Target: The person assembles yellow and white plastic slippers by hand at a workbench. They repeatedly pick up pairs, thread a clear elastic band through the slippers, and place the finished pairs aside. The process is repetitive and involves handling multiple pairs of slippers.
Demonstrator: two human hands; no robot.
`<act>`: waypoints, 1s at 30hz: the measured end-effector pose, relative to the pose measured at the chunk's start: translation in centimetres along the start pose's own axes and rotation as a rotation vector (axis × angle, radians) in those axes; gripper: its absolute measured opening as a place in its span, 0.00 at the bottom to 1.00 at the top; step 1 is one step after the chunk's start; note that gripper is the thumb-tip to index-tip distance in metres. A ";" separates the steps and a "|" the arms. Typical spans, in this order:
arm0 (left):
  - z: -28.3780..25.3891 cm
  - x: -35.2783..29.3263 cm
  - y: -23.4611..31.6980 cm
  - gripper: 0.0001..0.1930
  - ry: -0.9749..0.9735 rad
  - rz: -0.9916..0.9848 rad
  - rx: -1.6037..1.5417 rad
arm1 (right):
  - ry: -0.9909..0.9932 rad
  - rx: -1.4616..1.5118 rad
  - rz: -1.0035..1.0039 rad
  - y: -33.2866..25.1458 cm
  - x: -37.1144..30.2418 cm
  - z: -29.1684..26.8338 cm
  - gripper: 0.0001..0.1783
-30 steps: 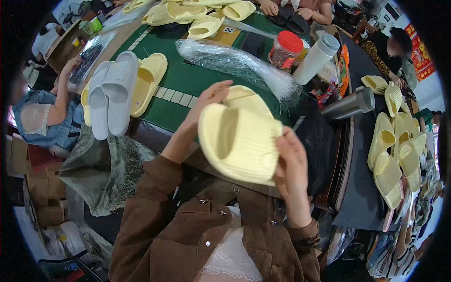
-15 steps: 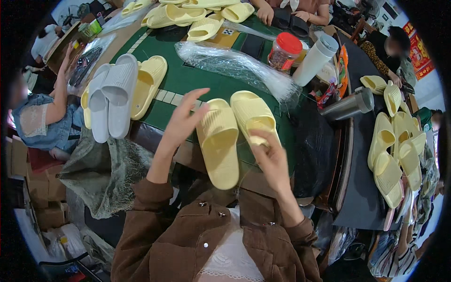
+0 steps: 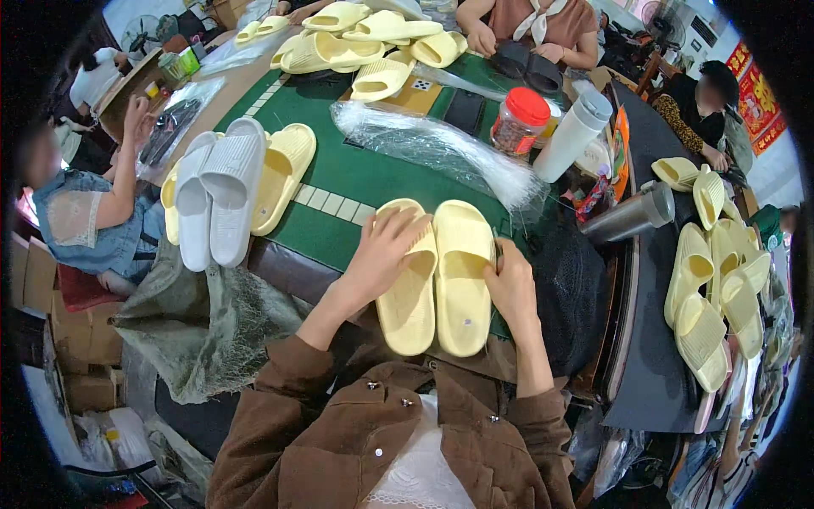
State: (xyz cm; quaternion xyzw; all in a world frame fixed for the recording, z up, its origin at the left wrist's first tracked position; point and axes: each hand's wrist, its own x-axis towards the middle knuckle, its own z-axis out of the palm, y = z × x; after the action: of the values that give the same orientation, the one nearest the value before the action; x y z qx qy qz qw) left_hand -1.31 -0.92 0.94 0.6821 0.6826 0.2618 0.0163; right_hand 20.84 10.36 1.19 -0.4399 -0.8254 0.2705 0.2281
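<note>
A pair of pale yellow slippers sits side by side in front of me at the near edge of the green table, toes pointing away. My left hand lies over the ribbed strap of the left yellow slipper, its fingers curled on the strap. At the outer side of the right yellow slipper, my right hand grips the edge by the strap, thumb toward the opening; some fingertips are hidden. The slippers' inner sides touch or nearly touch. To the left, light grey slippers lie against yellow slippers.
Clear plastic bags stretch across the green table. Beyond are a red-lidded jar, a white bottle and a pile of yellow slippers. A steel tumbler and more yellow slippers are at right. A co-worker's hands hold dark slippers.
The right slipper has come nearer and straightened beside the left one. My left hand has come down onto the left slipper's strap; my right hand has shifted to the right slipper's outer edge.
</note>
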 end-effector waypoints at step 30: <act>0.9 0.6 4.4 0.18 0.162 0.225 -0.258 | 0.567 0.245 -0.662 -7.1 -1.0 -7.5 0.14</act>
State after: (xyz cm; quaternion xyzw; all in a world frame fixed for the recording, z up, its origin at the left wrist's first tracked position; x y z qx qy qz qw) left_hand 3.01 -0.36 2.02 0.7231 0.5617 0.4015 0.0194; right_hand 21.65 8.07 11.24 -0.1786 -0.7886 0.1474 0.5697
